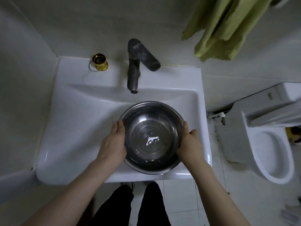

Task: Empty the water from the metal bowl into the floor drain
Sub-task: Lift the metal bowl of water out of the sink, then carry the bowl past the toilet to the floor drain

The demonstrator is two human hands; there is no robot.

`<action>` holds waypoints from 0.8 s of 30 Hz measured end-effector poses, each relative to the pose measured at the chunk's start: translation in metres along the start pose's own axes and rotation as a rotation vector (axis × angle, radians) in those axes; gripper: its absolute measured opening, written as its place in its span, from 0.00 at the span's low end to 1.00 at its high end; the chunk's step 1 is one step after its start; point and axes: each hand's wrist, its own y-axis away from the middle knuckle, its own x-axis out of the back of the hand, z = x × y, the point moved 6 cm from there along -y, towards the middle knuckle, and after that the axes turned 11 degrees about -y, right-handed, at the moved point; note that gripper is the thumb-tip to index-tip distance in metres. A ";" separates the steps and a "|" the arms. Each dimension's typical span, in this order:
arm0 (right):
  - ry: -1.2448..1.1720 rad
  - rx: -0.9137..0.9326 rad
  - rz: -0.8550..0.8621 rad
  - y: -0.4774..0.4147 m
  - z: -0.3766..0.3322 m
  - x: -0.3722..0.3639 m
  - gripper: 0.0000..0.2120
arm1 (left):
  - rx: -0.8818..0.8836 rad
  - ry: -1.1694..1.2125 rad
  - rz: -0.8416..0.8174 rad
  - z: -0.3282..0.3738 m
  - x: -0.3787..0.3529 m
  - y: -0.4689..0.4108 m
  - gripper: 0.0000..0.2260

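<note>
A round metal bowl (151, 137) sits level in the white sink (78, 121), toward its front right. Clear water lies in it, with a bright reflection near the middle. My left hand (114, 142) grips the bowl's left rim. On the opposite rim my right hand (189, 144) holds on, thumb out to the side. No floor drain shows in the head view.
A dark tap (135, 69) stands behind the bowl, spout over the basin. A small gold cup (99, 61) rests on the back left ledge. A green towel (226, 26) hangs on the right wall. A white toilet (273, 149) stands right of the sink, tiled floor (179, 201) below.
</note>
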 end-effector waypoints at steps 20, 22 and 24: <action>-0.158 -0.248 0.236 0.118 0.206 0.183 0.40 | -0.468 -0.197 0.068 0.272 0.003 0.087 0.37; -0.154 -0.243 0.214 0.116 0.228 0.194 0.41 | -0.464 -0.194 0.065 0.291 -0.008 0.094 0.37; -0.134 -0.221 0.210 0.110 0.257 0.210 0.40 | -0.457 -0.183 0.078 0.320 -0.024 0.100 0.37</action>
